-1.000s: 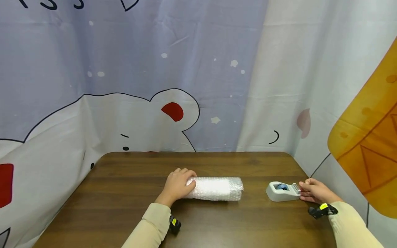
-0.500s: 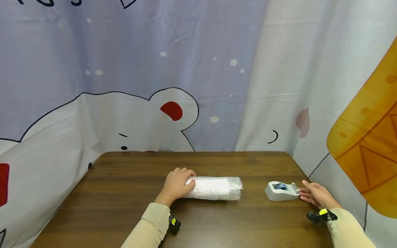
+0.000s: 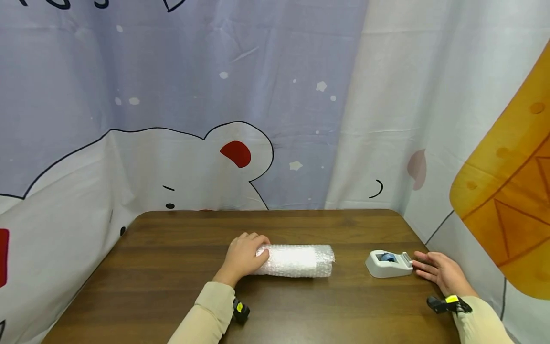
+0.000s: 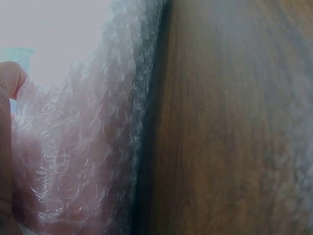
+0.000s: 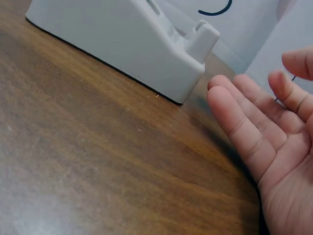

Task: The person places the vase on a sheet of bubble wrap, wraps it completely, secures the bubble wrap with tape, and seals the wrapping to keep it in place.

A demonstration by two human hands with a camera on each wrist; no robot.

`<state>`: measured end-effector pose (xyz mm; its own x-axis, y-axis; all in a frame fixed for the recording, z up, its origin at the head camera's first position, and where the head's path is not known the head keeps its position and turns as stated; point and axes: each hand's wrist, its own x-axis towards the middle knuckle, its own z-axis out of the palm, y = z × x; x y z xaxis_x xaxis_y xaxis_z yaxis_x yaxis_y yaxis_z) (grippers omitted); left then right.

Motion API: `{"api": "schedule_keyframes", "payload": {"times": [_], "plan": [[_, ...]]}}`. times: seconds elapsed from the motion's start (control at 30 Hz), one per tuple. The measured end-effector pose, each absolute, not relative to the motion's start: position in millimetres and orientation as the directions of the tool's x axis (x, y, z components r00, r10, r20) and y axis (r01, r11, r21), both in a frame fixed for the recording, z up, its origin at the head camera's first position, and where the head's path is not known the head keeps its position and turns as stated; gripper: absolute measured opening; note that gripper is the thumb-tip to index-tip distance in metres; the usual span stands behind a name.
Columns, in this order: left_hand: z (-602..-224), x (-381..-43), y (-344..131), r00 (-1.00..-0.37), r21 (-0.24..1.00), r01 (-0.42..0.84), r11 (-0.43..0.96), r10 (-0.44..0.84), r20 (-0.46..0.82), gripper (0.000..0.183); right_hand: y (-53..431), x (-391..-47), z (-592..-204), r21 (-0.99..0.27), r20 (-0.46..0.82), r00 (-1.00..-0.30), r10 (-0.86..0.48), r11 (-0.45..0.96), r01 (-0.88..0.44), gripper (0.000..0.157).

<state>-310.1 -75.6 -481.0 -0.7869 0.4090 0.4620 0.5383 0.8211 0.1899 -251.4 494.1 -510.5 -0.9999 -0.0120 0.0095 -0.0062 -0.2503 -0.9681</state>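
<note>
A cylinder of clear bubble wrap (image 3: 298, 261) lies crosswise on the wooden table. My left hand (image 3: 244, 255) grips its left end, thumb on the near side and fingers over the top. Up close in the left wrist view, the bubbled surface (image 4: 83, 161) fills the left half, with a fingertip at its far edge. To the right stands a white tape dispenser (image 3: 388, 270) with a blue tape core (image 3: 388, 257) inside. My right hand (image 3: 443, 274) is beside the dispenser's cutter end, palm turned up. In the right wrist view its fingers (image 5: 242, 127) are loosely extended and hold nothing.
The brown wooden table (image 3: 180, 286) has rounded far corners. Behind it hangs a printed curtain (image 3: 301, 105) that continues along the right side. Black wrist cameras are strapped at both cuffs.
My right hand has let go of the dispenser's cutter end, and its fingers have spread and drawn slightly away to the right. The left hand keeps its grip on the bubble wrap.
</note>
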Motion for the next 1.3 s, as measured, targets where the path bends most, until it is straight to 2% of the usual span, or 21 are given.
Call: {"api": "schedule_keyframes", "payload": {"times": [0.27, 0.4, 0.53, 0.67, 0.87, 1.0, 1.13, 1.3], "plan": [[-480.1, -309.7, -75.9, -0.781, 0.200, 0.547, 0.813, 0.409, 0.473, 0.023, 491.8, -241.5, -521.8, -0.878, 0.282, -0.959, -0.040, -0.413, -0.241, 0.026], [-480.1, -310.0, -76.4, -0.777, 0.198, 0.547, 0.813, 0.405, 0.482, 0.023, 486.1, -232.8, -527.5, -0.761, 0.376, -0.926, 0.039, -0.557, -0.333, 0.029], [-480.0, -310.1, -77.1, -0.778, 0.200, 0.542, 0.816, 0.398, 0.486, 0.023, 477.9, -225.9, -528.4, -0.713, 0.401, -0.907, 0.130, -0.578, -0.397, 0.031], [-480.2, -310.4, -77.1, -0.780, 0.199, 0.541, 0.817, 0.398, 0.483, 0.023, 471.3, -220.8, -526.9, -0.677, 0.424, -0.894, 0.147, -0.603, -0.421, 0.034], [-480.5, -309.7, -76.9, -0.780, 0.185, 0.541, 0.821, 0.406, 0.477, 0.024, 459.2, -214.3, -525.0, -0.547, 0.507, -0.856, 0.105, -0.729, -0.413, 0.042], [-480.5, -307.6, -77.8, -0.777, 0.140, 0.537, 0.832, 0.424, 0.465, 0.036, 442.0, -215.8, -521.0, -0.465, 0.579, -0.813, 0.055, -0.797, -0.385, 0.049], [-481.0, -305.2, -77.2, -0.762, 0.065, 0.539, 0.839, 0.454, 0.462, 0.058, 416.9, -219.4, -515.0, -0.456, 0.624, -0.781, 0.006, -0.810, -0.370, 0.049], [-477.5, -299.0, -71.4, -0.758, 0.041, 0.536, 0.843, 0.459, 0.463, 0.059, 378.0, -222.4, -501.1, -0.489, 0.657, -0.752, -0.058, -0.792, -0.366, 0.044]]}}
